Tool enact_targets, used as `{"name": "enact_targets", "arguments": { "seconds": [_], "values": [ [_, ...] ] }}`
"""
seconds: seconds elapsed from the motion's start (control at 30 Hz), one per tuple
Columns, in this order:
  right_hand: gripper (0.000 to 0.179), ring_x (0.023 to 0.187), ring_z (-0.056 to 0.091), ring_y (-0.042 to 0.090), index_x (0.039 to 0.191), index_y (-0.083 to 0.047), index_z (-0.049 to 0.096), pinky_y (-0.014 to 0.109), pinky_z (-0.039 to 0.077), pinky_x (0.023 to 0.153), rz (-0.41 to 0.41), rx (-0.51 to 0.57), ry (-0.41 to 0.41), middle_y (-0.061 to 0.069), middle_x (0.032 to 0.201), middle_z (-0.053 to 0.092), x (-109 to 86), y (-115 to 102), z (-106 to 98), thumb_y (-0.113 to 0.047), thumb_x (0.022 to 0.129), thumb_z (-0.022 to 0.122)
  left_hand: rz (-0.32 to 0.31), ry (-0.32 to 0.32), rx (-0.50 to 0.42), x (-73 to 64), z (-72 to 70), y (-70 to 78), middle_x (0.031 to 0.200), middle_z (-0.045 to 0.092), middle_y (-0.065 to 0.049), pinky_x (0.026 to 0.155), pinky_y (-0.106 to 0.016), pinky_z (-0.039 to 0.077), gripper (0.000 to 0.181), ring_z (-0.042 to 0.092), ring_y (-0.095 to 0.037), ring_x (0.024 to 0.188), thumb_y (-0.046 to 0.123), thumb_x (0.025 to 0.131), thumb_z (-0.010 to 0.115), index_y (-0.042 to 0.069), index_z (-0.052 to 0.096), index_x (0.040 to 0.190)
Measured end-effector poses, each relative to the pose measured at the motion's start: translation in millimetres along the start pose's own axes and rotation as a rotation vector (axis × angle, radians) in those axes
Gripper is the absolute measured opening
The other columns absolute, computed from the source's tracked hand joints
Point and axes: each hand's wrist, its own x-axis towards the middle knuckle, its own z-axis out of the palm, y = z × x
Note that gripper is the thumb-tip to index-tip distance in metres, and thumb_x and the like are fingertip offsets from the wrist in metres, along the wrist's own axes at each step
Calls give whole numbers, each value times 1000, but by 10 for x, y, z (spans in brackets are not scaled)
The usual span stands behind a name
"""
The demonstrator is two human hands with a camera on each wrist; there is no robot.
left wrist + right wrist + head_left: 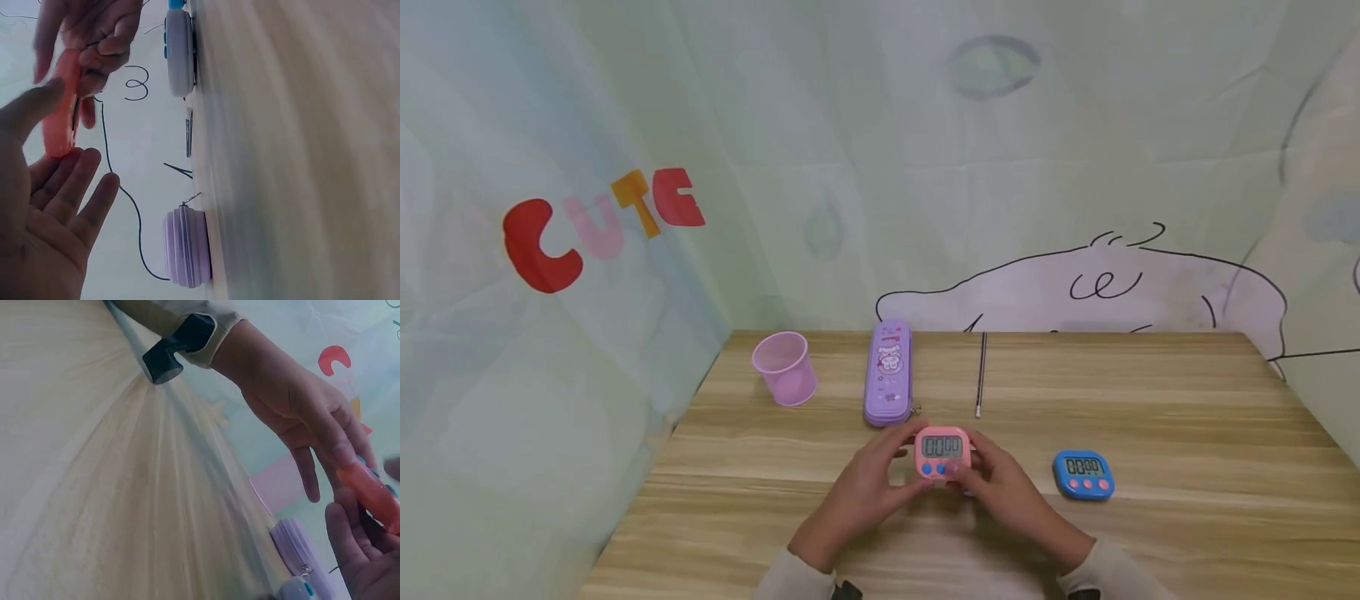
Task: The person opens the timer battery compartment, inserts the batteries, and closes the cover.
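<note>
A pink digital timer with a grey display and blue buttons is held up above the table between both hands. The display shows zeros. My left hand pinches its left side, thumb at the lower corner and fingers at the upper edge. From the other side my right hand grips it, with the thumb over the right-hand button. In the left wrist view the timer is seen edge-on, the right hand's fingers curled behind it. The right wrist view shows the timer between the two hands, partly cut off at the frame edge.
A blue timer with pink buttons lies to the right. Behind the hands lie a purple pencil case and a dark pencil. A pink cup stands at the back left of the wooden table, with printed curtains behind.
</note>
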Motion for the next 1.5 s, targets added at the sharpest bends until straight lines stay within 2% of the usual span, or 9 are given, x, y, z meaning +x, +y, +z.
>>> {"name": "enact_targets", "arguments": {
  "seconds": [0.13,0.27,0.47,0.57,0.73,0.93,1.07,1.2,1.5],
  "values": [
    [81,107,65,21,152,-26,26,30,55,88,-79,20,-73,15,122,64,-12,0,-20,-22,88,74,14,8,12,0,-38,-7,139,51,0,96,-30,51,66,55,-15,118,39,84,76,17,48,140],
    [78,109,63,18,150,-30,28,30,55,90,-151,-76,-117,9,125,64,-13,-1,-53,-25,88,74,23,-3,19,-15,-77,-22,132,56,2,97,-30,51,65,55,-14,118,41,83,76,16,51,137],
    [72,103,63,10,145,-22,40,32,55,89,-206,-349,-84,-7,122,63,-1,-34,-121,-41,85,75,6,-64,153,-28,-122,-31,130,58,7,100,-34,49,63,55,-12,119,49,82,74,21,54,135],
    [72,108,60,10,141,-15,48,34,53,93,-230,-450,-60,-7,125,61,28,-51,-131,-46,82,76,-18,-103,195,-15,-158,-33,131,58,8,100,-36,49,64,56,-12,118,49,81,75,22,55,136],
    [69,118,54,12,134,-14,55,38,50,98,-263,-616,-37,-5,128,58,88,-76,-105,-51,79,77,-39,-150,198,-5,-216,-48,131,59,6,99,-37,49,66,56,-13,116,42,81,79,18,54,137],
    [63,116,55,20,128,-9,59,42,48,100,-264,-755,-65,4,124,61,208,-53,13,-40,78,81,-85,-198,198,-11,-257,-146,126,61,3,98,-35,50,60,58,-14,114,35,81,80,16,57,133],
    [64,115,56,23,129,-6,60,41,48,100,-222,-848,-88,8,123,62,294,-14,109,-39,78,80,-121,-224,278,-15,-250,-224,122,63,-1,98,-36,50,56,59,-16,112,35,83,78,11,60,130],
    [65,115,57,27,129,-1,59,43,49,98,-203,-911,-97,13,122,61,347,-13,183,-37,78,79,-128,-225,344,-8,-234,-264,118,65,-6,97,-39,50,53,60,-20,110,30,82,79,6,61,126],
    [65,116,56,31,130,3,57,44,49,98,-217,-992,-115,17,123,60,411,-14,251,-42,84,73,-200,-224,378,-3,-231,-266,119,62,-11,96,-43,50,52,60,-25,110,31,85,77,3,61,125]
  ]
}}
